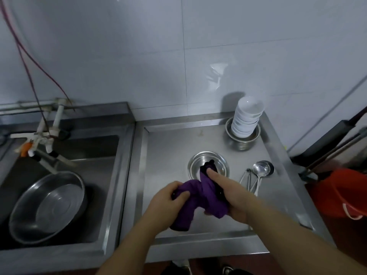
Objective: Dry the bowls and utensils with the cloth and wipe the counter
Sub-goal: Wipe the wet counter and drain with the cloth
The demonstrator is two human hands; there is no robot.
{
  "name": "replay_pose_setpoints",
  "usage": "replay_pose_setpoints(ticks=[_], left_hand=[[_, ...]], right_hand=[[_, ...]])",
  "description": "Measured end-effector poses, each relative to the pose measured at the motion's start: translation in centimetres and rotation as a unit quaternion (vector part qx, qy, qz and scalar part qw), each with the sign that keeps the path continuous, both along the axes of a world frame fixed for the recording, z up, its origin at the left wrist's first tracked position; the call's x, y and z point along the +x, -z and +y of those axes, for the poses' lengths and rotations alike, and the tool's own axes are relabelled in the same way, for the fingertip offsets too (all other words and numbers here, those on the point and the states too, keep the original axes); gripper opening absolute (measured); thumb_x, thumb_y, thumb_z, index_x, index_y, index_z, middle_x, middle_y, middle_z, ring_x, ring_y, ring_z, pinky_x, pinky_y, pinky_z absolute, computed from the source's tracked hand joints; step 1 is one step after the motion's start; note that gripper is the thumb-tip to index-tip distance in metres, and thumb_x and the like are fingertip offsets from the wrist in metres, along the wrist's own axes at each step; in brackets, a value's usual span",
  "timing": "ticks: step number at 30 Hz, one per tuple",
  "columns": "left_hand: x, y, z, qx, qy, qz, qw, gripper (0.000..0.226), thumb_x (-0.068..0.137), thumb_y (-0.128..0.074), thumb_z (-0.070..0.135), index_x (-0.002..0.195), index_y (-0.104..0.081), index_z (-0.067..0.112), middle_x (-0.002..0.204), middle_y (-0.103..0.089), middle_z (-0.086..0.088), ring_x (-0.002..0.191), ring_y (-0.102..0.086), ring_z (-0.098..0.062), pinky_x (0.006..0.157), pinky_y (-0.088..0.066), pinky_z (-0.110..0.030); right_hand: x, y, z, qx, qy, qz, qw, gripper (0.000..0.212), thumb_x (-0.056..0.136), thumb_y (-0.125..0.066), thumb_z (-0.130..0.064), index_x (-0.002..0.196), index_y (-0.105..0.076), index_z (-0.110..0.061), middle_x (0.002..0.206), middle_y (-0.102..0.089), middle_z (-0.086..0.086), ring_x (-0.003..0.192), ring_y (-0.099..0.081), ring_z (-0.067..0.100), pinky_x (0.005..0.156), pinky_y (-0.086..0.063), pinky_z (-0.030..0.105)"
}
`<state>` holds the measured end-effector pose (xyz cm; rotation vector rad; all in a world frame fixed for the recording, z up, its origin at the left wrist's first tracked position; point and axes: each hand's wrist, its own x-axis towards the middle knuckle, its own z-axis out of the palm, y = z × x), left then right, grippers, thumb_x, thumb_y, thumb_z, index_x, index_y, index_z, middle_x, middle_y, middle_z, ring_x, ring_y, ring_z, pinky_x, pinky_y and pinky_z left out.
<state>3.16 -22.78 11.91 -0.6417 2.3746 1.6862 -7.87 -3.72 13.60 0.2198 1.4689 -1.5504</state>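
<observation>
I hold the purple cloth [195,197] bunched in both hands: left hand [166,199] gripping its near end, right hand [228,193] pressing the far end into the steel bowl [208,165] just ahead on the surface [168,147].

A working kitchen here: white tiled wall [139,46], deep stainless steel sink [103,155], steel counter [168,147], tall stack of white bowls [247,118].
</observation>
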Motion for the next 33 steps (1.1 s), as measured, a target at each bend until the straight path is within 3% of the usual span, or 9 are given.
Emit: replay_pose_setpoints(ticks=[3, 8, 14, 18, 22, 25, 28, 30, 33], left_hand=[[1.1, -2.1, 2.6, -0.081, 0.025, 0.013, 0.996, 0.009, 0.102, -0.064, 0.040, 0.102, -0.065, 0.049, 0.093, -0.074, 0.019, 0.082, -0.071, -0.002, 0.074, -0.065, -0.031], [3.1, -4.6, 4.8, -0.227, 0.043, 0.014, 0.973, 0.008, 0.102, -0.061, 0.045, 0.107, -0.059, 0.051, 0.087, -0.072, 0.024, 0.078, -0.069, 0.004, 0.069, -0.064, -0.026], [3.9, -6.4, 3.9, -0.334, 0.088, -0.018, 0.938, 0.031, 0.101, -0.064, 0.043, 0.131, -0.056, 0.045, 0.098, -0.064, 0.023, 0.086, -0.066, 0.000, 0.069, -0.056, -0.015], [3.5, -6.2, 3.1, -0.356, 0.119, -0.018, 0.927, 0.034, 0.099, -0.066, 0.043, 0.132, -0.064, 0.034, 0.108, -0.072, 0.014, 0.091, -0.068, -0.005, 0.076, -0.058, -0.018], [3.0, -5.5, 2.4, -0.393, 0.159, -0.036, 0.905, 0.021, 0.099, -0.062, 0.047, 0.106, -0.072, 0.029, 0.086, -0.070, 0.011, 0.077, -0.066, -0.005, 0.076, -0.058, -0.025], [2.9, -4.6, 1.9, -0.378, 0.180, -0.039, 0.907, 0.022, 0.094, -0.064, 0.053, 0.087, -0.067, 0.033, 0.076, -0.068, 0.009, 0.068, -0.065, -0.006, 0.067, -0.058, -0.027], [3.1, -3.6, 2.1, -0.297, 0.209, -0.045, 0.930, 0.016, 0.093, -0.069, 0.048, 0.086, -0.061, 0.035, 0.075, -0.070, 0.009, 0.060, -0.068, -0.003, 0.051, -0.047, -0.016], [3.1, -2.7, 2.6, -0.272, 0.237, -0.047, 0.932, 0.011, 0.094, -0.068, 0.043, 0.091, -0.061, 0.036, 0.083, -0.070, 0.009, 0.066, -0.069, -0.007, 0.054, -0.050, -0.019], [3.1, -1.1, 3.8, -0.261, 0.272, -0.060, 0.924, 0.011, 0.092, -0.070, 0.039, 0.091, -0.060, 0.035, 0.089, -0.068, 0.010, 0.077, -0.064, -0.007, 0.060, -0.046, -0.021]], right_hand=[[0.5, -1.4, 2.4, 0.050, -0.039, 0.091, 0.994, 0.054, 0.080, -0.087, -0.045, 0.118, -0.071, -0.010, 0.104, -0.081, 0.018, 0.096, -0.079, 0.037, 0.092, -0.063, 0.056], [0.4, -1.9, 6.0, 0.100, 0.008, 0.156, 0.983, 0.013, 0.092, -0.065, -0.027, 0.099, -0.075, -0.022, 0.100, -0.080, 0.015, 0.094, -0.077, 0.037, 0.085, -0.064, 0.053], [0.0, -1.5, 10.4, 0.072, 0.067, 0.201, 0.975, 0.038, 0.098, -0.052, -0.005, 0.092, -0.082, -0.028, 0.091, -0.079, 0.011, 0.084, -0.070, 0.025, 0.071, -0.056, 0.039], [0.7, -1.5, 12.0, 0.036, 0.080, 0.211, 0.973, 0.049, 0.095, -0.050, 0.008, 0.100, -0.083, -0.028, 0.102, -0.081, 0.014, 0.088, -0.075, 0.025, 0.070, -0.060, 0.035], [1.9, -1.5, 12.5, 0.093, 0.094, 0.258, 0.957, 0.064, 0.080, -0.046, 0.018, 0.104, -0.080, -0.031, 0.102, -0.078, 0.009, 0.086, -0.070, 0.020, 0.073, -0.058, 0.035], [3.0, -1.3, 13.1, 0.126, 0.119, 0.262, 0.949, 0.073, 0.079, -0.045, 0.017, 0.104, -0.080, -0.041, 0.089, -0.078, -0.008, 0.077, -0.069, 0.008, 0.068, -0.052, 0.031], [4.8, -0.8, 14.3, 0.099, 0.185, 0.211, 0.955, 0.049, 0.088, -0.058, 0.011, 0.117, -0.078, -0.024, 0.095, -0.074, 0.005, 0.081, -0.067, 0.021, 0.059, -0.050, 0.033], [6.2, -0.2, 15.4, 0.088, 0.198, 0.194, 0.957, 0.030, 0.091, -0.075, 0.001, 0.115, -0.076, -0.017, 0.103, -0.077, 0.010, 0.087, -0.072, 0.026, 0.068, -0.057, 0.033], [8.0, 0.4, 17.5, 0.158, 0.186, 0.239, 0.940, 0.028, 0.092, -0.078, -0.003, 0.117, -0.073, -0.016, 0.103, -0.080, 0.002, 0.088, -0.077, 0.017, 0.075, -0.061, 0.025]])
